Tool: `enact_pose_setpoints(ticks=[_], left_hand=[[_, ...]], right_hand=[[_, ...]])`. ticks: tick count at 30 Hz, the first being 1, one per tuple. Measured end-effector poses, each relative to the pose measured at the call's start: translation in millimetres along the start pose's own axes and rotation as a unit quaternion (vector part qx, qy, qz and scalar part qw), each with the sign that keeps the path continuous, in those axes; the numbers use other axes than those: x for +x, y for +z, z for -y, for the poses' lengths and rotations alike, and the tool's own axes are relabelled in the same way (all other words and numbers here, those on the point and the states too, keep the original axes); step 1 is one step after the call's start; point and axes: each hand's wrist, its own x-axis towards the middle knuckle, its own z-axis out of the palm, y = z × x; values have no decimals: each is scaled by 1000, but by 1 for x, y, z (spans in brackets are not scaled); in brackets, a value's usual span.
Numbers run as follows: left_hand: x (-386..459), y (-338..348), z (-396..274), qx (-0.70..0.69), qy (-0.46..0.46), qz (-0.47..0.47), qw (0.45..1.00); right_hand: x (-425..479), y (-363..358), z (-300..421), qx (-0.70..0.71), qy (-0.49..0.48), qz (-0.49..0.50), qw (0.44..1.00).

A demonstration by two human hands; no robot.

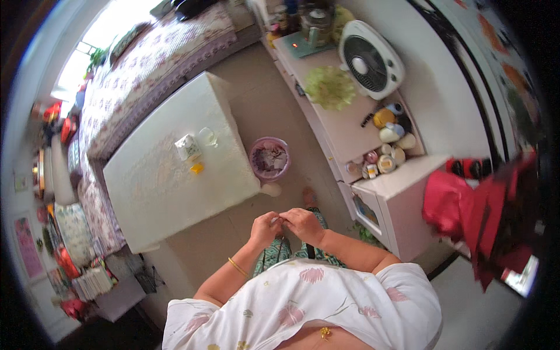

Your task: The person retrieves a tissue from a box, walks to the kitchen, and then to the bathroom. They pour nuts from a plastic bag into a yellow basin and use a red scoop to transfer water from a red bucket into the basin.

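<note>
My left hand and my right hand meet in front of my waist, fingertips together. A small whitish thing shows between the left fingers; what it is cannot be made out. The right fingertips are pinched close beside it, and whether they grip it too is hidden. Ahead of the hands stands a pink waste bin with crumpled refuse in it. On the pale table to the left lie a white patterned packet, a small yellow object and a clear round dish or lid.
To the right, a long low cabinet bears a box fan, a green ruffled bowl, a glass kettle and several jars. Beyond the table runs a sofa or bed with a patterned cover. Red cloth hangs at the right.
</note>
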Motion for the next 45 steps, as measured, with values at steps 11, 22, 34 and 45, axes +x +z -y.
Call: enact_pose_setpoints(ticks=[11,22,34,45], left_hand=[[46,8,134,-307,-237,-152,909],[-20,44,256,-398,-406,-175,804],[-71,18,251,-348,-326,-97,873],[-65,87,151,-195,-153,69,966]], right_hand=[[95,170,-289,81,374,77,921],[142,322,-428,-253,391,190,864],[-12,255,-321,-109,431,15,896],[-261,137,-110,319,500,26,805]])
